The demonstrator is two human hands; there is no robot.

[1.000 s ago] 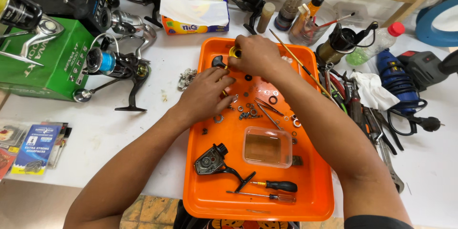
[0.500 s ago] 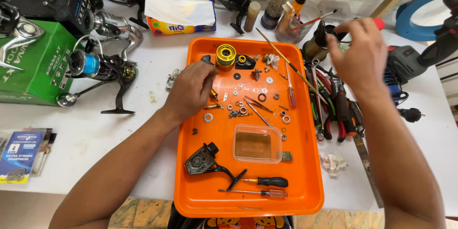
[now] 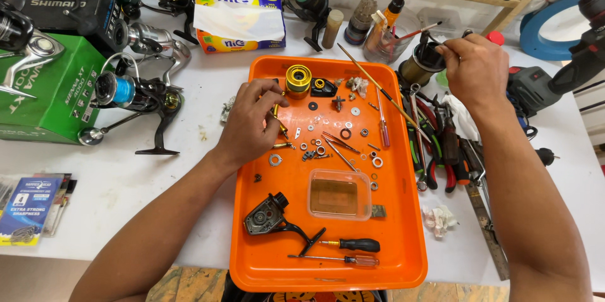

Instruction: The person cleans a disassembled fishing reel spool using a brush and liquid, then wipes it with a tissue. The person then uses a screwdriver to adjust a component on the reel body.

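Head view, looking down: my left hand [image 3: 252, 122] sits curled over the upper left of the orange tray [image 3: 258, 258], fingers pinched narrow on a small brass-coloured part; what it is exactly I cannot tell. My right hand [image 3: 476, 69] is out past the tray's upper right corner, fingers closed on the dark fishing reel [image 3: 421, 61] standing there on the desk [image 3: 164, 182].

Here's my worry: just right of my left hand, washers and rings [image 3: 340, 132] lie loose across the tray, so a nudge of the wrist could scatter them. The gold spool [image 3: 298, 79] stands at the tray's top edge and could roll if bumped. Right of the tray lies a crowded heap of pliers [image 3: 441, 151], so my right forearm could snag a handle there. The clear tub [image 3: 338, 193] in the tray's middle holds brownish liquid; a knock may spill it.
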